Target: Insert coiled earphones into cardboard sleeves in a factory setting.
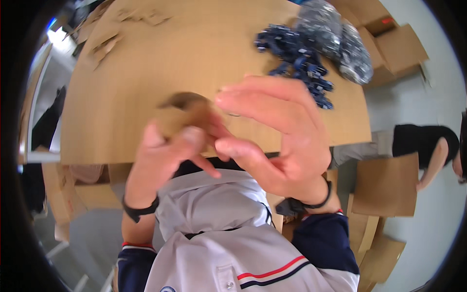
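Observation:
My left hand [165,160] grips a small folded piece of brown cardboard [187,113] over the near part of the table. Motion blurs the piece, and a dark hollow shows at its top. To its right, my right hand [287,131] is open, thumb and fingers curved apart with nothing between them. Its fingertips are close to the cardboard; whether they touch it I cannot tell.
A heap of small dark-blue items [304,65] lies at the table's far right, beside filled clear plastic bags [321,24]. Cardboard scraps [107,45] are at the far left of the table [204,53]. Open cardboard boxes [386,187] and another person [418,141] are to the right.

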The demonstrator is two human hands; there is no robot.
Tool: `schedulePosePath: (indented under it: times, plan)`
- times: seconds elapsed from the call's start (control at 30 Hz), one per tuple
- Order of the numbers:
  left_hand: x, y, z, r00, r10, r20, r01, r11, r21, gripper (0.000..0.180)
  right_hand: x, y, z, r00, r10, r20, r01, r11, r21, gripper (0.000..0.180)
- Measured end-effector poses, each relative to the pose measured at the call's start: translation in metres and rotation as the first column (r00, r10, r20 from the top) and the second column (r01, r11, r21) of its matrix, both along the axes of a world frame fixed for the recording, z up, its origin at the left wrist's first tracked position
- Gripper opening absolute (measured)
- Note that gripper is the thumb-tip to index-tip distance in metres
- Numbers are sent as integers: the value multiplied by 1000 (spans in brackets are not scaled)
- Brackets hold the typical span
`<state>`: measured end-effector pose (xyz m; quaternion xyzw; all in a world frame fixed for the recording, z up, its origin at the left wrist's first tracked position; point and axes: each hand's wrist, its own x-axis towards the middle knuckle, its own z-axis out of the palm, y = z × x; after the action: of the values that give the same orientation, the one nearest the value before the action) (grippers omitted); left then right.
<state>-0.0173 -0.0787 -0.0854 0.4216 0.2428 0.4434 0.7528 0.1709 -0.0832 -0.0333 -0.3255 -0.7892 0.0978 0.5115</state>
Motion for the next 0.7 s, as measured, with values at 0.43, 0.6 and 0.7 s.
schedulePosePath:
  times: [0.43, 0.6, 0.7]
  plan:
    - [96, 3, 5, 667, 723, -181, -487, 607, 628, 46, 9, 16, -60, 904, 13, -427, 151, 925, 347, 10]
    - [127, 2, -27, 29, 975, 221, -710, -136, 691, 34, 5, 3, -51, 815, 97, -572, 144, 921, 362, 13]
    - [110, 5, -37, -94, 968, 231, -725, -226, 651, 39, 10, -1, -52, 824, 108, -556, 120, 926, 357, 15]
